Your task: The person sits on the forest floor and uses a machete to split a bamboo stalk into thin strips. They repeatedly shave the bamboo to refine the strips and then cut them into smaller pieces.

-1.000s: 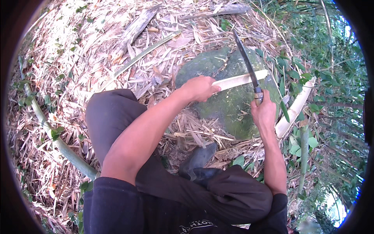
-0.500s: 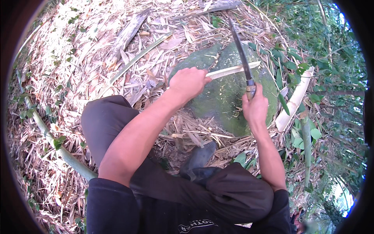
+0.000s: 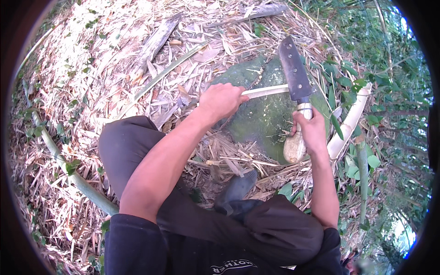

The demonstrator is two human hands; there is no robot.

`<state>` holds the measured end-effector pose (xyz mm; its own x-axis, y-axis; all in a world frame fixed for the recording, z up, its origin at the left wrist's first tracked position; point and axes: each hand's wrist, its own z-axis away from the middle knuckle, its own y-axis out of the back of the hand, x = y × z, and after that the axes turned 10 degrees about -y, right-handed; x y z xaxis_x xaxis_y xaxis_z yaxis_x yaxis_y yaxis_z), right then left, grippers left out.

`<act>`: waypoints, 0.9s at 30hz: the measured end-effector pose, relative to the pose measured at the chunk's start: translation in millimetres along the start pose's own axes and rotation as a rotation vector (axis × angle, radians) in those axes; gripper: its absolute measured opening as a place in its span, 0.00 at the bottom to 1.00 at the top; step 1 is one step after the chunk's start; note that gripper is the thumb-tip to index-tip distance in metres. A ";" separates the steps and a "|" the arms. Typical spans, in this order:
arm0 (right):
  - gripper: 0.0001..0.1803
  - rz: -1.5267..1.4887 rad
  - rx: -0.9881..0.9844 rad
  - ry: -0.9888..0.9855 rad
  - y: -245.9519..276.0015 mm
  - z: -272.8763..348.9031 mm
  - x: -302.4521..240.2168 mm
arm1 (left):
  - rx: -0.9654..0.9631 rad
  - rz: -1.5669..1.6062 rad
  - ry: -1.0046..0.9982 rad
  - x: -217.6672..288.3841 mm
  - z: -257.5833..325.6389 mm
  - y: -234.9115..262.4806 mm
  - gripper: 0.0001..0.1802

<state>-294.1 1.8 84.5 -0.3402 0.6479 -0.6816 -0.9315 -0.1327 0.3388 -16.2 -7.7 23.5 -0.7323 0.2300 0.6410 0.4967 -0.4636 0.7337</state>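
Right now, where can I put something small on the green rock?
Mostly bare rock shows below the stick, between the left hand and the knife handle, and above the stick, left of the blade. The right edge is crowded: right hand, leaves.

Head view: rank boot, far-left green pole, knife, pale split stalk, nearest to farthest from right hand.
1. Knife: gripped in the right hand.
2. Pale split stalk: to the hand's right.
3. Boot: below and left of the hand.
4. Green pole: far left, past the knee.
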 end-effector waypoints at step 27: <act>0.14 -0.069 0.123 0.062 5.2 4.1 18.6 | -0.008 -0.012 0.022 -11.4 -5.9 2.1 0.24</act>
<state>-304.7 16.2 76.2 -0.2867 0.6042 -0.7435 -0.9314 0.0058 0.3639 -9.6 -16.3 16.5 -0.7479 0.2167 0.6274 0.4844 -0.4680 0.7391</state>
